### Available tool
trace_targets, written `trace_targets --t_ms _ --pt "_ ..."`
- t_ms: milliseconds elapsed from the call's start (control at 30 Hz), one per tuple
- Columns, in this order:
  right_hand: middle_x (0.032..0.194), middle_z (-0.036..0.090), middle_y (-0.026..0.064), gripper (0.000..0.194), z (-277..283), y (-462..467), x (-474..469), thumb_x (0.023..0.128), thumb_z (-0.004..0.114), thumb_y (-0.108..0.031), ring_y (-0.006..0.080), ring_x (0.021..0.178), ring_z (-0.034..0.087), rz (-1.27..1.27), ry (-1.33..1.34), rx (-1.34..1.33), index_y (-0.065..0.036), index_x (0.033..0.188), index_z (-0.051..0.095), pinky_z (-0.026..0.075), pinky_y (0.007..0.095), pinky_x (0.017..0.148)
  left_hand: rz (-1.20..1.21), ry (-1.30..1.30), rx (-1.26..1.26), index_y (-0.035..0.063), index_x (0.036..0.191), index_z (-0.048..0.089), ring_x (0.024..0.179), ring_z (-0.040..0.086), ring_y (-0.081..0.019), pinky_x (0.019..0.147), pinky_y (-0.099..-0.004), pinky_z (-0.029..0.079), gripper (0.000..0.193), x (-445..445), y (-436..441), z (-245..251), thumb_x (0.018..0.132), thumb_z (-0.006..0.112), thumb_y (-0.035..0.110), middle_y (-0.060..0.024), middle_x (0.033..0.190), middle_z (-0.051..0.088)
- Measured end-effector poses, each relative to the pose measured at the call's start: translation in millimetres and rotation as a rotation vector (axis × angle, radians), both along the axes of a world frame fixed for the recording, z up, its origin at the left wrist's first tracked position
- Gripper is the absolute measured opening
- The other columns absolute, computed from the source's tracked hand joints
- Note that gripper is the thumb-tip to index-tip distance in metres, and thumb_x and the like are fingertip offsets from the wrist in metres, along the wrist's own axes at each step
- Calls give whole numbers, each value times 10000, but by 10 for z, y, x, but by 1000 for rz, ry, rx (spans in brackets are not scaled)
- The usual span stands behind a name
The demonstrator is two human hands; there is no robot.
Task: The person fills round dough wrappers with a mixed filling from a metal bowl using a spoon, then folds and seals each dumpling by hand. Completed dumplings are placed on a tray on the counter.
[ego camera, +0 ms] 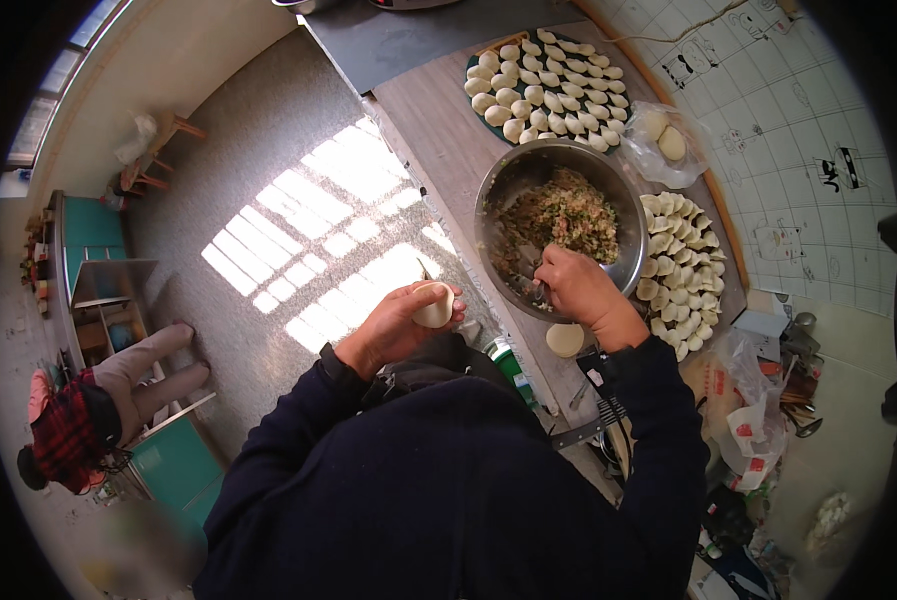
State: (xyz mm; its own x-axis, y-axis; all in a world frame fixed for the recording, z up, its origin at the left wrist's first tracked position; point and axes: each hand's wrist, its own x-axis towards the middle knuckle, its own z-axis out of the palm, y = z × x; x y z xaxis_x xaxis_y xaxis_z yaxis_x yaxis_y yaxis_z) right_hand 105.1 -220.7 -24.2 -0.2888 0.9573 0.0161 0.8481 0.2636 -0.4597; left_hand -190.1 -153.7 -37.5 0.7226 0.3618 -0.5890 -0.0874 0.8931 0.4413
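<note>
In the head view, my left hand [405, 319] holds a round dough wrapper [433, 306] up beside the table edge, thumb on its face. My right hand [577, 279] reaches into a large stainless steel bowl [637, 225], gripping a utensil, perhaps a spoon, whose end is partly hidden. Chopped filling [568, 214] with green bits is heaped on the far side of the bowl. A small round of dough wrappers [565, 340] lies on the table just below the bowl, near my right wrist.
Rows of filled dumplings [542, 97] cover a dark round tray behind the bowl; more dumplings [677, 262] stand to its right. A plastic bag [666, 144] with dough sits by the wall. Plastic bags and ladles [805, 424] crowd the right corner. Another person [80, 427] is across the room.
</note>
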Motion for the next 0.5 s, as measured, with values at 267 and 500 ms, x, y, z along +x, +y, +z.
trace_targets --t_ms 267,500 --pt "813 696 108 195 18 -96 56 934 644 -132 132 671 663 -771 804 -69 27 1033 694 512 268 582 7 9 12 -4 1206 560 982 649 -194 861 -301 527 354 35 184 -48 971 577 261 -127 1095 644" --pt "909 714 105 200 -311 116 -159 930 638 -70 104 775 669 -662 574 54 8 1106 692 527 214 713 -65 -9 5 0 1195 560 979 650 -194 851 -296 528 331 196 285 -87 977 558 250 -124 1095 645"
